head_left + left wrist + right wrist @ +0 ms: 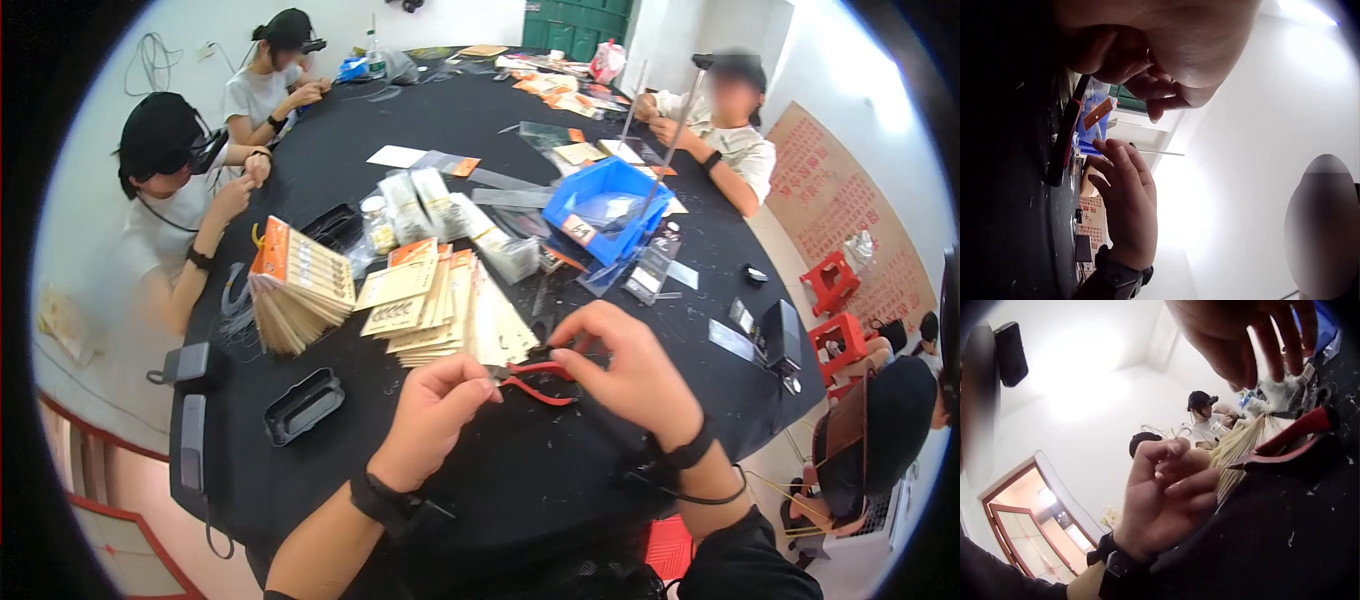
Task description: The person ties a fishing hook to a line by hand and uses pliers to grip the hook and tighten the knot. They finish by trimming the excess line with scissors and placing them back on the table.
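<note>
People: two people (165,215) are sitting at upper left of the head view.
Bundle: card bundle (300,285) is fanning out at left on the black surface (370,540).
Tray: tray (303,408) is lying at lower left.
Left hand: left hand (425,415) is holding its grip together, fingers curling; anything between them is unclear.
Pile: card pile (450,315) is spreading at center.
Pliers: pliers (540,397) are lying between the hands, handles apart.
Right hand: right hand (635,375) is hovering near the pliers, grip apart.
Bin: blue bin (597,237) is standing at upper right.
</note>
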Demonstrator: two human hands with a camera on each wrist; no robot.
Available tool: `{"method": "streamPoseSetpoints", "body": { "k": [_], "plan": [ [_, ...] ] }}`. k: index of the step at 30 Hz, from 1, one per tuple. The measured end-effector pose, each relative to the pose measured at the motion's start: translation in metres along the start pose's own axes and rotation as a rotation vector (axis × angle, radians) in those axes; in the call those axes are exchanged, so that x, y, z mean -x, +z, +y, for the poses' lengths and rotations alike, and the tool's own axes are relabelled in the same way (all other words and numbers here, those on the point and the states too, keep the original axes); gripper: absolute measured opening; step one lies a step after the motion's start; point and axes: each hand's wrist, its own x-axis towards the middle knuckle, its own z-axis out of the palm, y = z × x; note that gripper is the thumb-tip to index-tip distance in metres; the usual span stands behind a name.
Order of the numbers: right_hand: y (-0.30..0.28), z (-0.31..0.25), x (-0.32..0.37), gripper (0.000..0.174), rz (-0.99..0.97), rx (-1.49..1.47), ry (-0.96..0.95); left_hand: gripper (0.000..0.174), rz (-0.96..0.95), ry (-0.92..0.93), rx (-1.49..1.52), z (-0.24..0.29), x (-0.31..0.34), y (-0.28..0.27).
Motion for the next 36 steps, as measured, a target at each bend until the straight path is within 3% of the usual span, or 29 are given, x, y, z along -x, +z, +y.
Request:
{"method": "streamPoseSetpoints", "body": {
  "k": [3, 7, 19, 24, 26, 28, 36],
  "plan": [
    [-0.01, -0.009, 0.004, 0.018, -0.119, 0.155, 0.093, 0.012, -0.005, 0.061, 0.007, -0.004, -0.003, -0.001],
    [-0.003, -0.009, 0.005, 0.026, -0.265, 0.218, 0.056, 0.012, -0.012, 0.078, 0.011, -0.005, -0.005, -0.003],
    [0.018, 0.012, 0.001, 0.015, -0.239, 0.234, -0.061, 0.009, 0.048, 0.073, 0.053, -0.001, -0.005, -0.005],
    [0.017, 0.02, 0.0, 0.012, -0.083, -0.034, 0.002, 0.009, 0.078, 0.13, -0.024, -0.001, -0.006, -0.007],
    [0.008, 0.013, -0.002, 0.009, -0.102, -0.139, 0.134, 0.01, 0.091, 0.137, -0.029, 0.003, -0.006, -0.009],
    [0.009, 0.02, 0.001, 0.008, -0.104, -0.472, 0.208, 0.01, 0.092, 0.144, -0.03, 0.006, -0.007, -0.009],
    [0.012, 0.027, 0.005, 0.022, -0.231, -0.847, 0.235, 0.01, 0.091, 0.142, 0.006, 0.006, -0.006, -0.009]
  ]
}}
